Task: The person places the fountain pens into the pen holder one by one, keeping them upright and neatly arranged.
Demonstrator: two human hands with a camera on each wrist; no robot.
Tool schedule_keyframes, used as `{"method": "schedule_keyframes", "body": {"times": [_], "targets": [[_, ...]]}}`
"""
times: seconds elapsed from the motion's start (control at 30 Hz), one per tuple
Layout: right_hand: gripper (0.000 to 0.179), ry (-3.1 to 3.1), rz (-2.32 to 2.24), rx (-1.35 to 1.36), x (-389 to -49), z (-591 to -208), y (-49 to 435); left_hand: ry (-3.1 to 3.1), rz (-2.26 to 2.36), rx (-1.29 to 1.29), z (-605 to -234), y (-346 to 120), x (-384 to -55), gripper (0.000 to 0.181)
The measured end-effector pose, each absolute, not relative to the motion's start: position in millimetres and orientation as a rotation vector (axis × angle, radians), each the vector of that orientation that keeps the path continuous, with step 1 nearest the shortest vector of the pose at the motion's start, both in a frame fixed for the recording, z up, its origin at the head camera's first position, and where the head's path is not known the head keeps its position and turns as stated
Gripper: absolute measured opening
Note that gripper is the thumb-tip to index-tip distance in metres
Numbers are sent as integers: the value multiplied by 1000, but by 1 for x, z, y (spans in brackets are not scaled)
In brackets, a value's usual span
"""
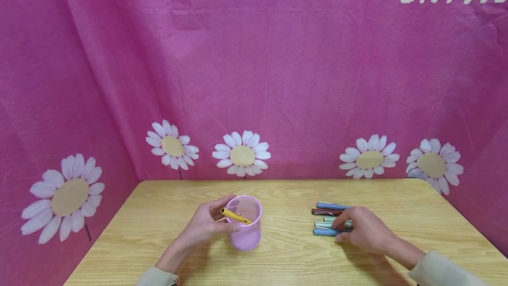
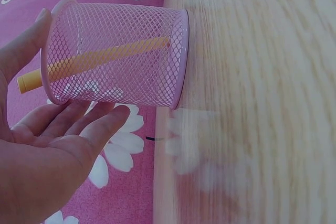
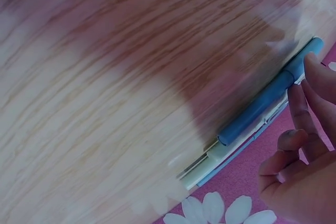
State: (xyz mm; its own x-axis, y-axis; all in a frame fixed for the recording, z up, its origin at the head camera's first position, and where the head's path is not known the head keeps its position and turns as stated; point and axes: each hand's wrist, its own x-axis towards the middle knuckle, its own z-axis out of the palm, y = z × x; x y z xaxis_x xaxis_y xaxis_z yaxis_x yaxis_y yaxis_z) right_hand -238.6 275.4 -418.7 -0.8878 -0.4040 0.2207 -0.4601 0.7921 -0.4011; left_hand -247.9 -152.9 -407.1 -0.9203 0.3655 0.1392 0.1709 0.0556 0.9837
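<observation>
A pink mesh pen holder (image 1: 247,238) stands upright on the table. My left hand (image 1: 204,223) holds it near the rim from the left, thumb in front and fingers behind. Inside leans a yellow pen (image 1: 238,216), its end sticking out above the rim; the left wrist view shows this pen (image 2: 107,55) through the mesh. To the right, my right hand (image 1: 367,232) pinches the nearest blue pen (image 1: 324,232) between thumb and fingers. That blue pen (image 3: 257,109) lies on the table in the right wrist view. Beside it are light green pens (image 1: 319,224), partly hidden by the hand.
Behind the green pens lie a dark red pen (image 1: 323,211) and another blue pen (image 1: 331,205), roughly parallel. The wooden table (image 1: 285,259) ends at a pink cloth (image 1: 301,100) printed with daisies, hanging behind and at both sides.
</observation>
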Motion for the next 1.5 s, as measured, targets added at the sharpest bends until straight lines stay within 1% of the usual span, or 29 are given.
{"method": "schedule_keyframes", "body": {"times": [0.5,1.2,1.5], "targets": [[21,-2862,810,786,-237,-420,275,2192,1971,550,-406,-153,-248,85],[22,-2825,989,838,-233,-429,266,2206,1972,568,-406,-152,-248,83],[20,-2871,1274,853,-228,-429,261,2201,1976,565,-407,-152,-248,84]]}}
